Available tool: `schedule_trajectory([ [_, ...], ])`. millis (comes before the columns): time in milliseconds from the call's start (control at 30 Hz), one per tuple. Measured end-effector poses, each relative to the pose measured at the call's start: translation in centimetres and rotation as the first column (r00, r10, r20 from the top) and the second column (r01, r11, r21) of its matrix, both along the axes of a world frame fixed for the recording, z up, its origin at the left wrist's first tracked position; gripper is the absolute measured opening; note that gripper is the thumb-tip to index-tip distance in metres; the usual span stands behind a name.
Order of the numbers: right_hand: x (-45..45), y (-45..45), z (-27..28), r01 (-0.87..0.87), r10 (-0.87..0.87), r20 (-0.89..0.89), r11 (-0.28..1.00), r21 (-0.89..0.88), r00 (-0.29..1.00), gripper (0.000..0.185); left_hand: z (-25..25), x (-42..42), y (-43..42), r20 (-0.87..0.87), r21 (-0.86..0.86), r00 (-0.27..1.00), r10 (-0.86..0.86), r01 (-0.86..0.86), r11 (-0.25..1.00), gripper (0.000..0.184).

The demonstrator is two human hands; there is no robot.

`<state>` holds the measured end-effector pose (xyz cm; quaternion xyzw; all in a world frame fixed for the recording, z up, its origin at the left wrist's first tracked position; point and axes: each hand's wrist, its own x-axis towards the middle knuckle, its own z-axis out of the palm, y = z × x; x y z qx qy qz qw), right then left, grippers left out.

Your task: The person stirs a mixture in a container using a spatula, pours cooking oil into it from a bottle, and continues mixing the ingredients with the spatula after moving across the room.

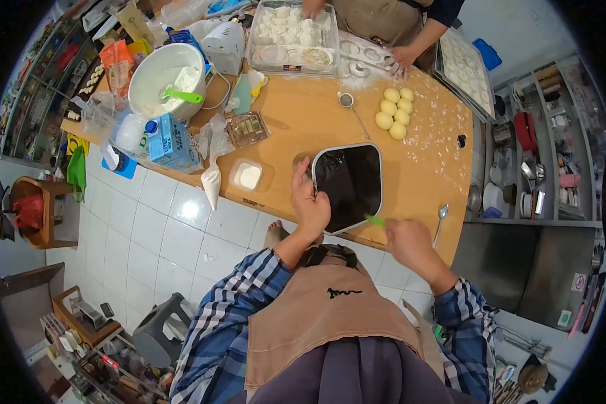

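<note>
The wooden table (289,118) is the largest thing, and it lies under the pan (382,178) and spreads mostly beyond it. The white bowl (140,94) stands to the far left of the pan. The pan itself is at the near table edge; it is rectangular with rounded corners and a thin pale rim, and is filled with something dark and glossy.

I judge that the pan is stiff and rather heavy, while the dark filling (347,182) is probably soft, moist and easy to mark. It is better to hold the pan by the outer walls, with fingers away from the surface.

The left hand (310,212) is at the pan's left side, not clenched: fingers extended along the outside, thumb at the rim. How strongly it presses, I cannot tell. The right hand (411,244) is closed around a slim green tool (376,220), which reaches to the pan's near right corner; its tip is not clear. To the right of the pan lies a spoon (440,221).
</note>
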<state>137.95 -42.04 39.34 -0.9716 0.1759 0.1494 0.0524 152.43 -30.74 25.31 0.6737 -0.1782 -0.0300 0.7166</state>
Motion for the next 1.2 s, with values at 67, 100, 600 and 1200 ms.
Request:
schedule_trajectory([
  [67,0.5,-0.8,0.2,0.092,-0.1,-0.065,0.989,-0.115,0.993,0.015,0.1,0.0,0.3,0.009,0.044,1.0,-0.006,0.006,0.999,0.033],
  [100,0.2,-0.7,0.0,0.104,-0.11,-0.073,0.991,-0.087,0.991,0.015,0.2,0.0,0.3,0.02,0.057,1.0,-0.01,0.009,0.998,0.032],
  [600,0.0,0.8,-2.4,0.072,-0.081,-0.077,0.992,-0.108,0.994,0.014,-1.0,-1.1,0.1,0.0,0.019,1.0,-0.017,0.017,1.0,0.041],
  [1200,2.4,-2.2,-4.3,-0.026,0.027,-0.001,0.939,-0.342,1.0,0.015,-0.1,-0.7,-0.3,-0.113,0.017,0.994,-0.007,0.009,1.0,0.023],
])
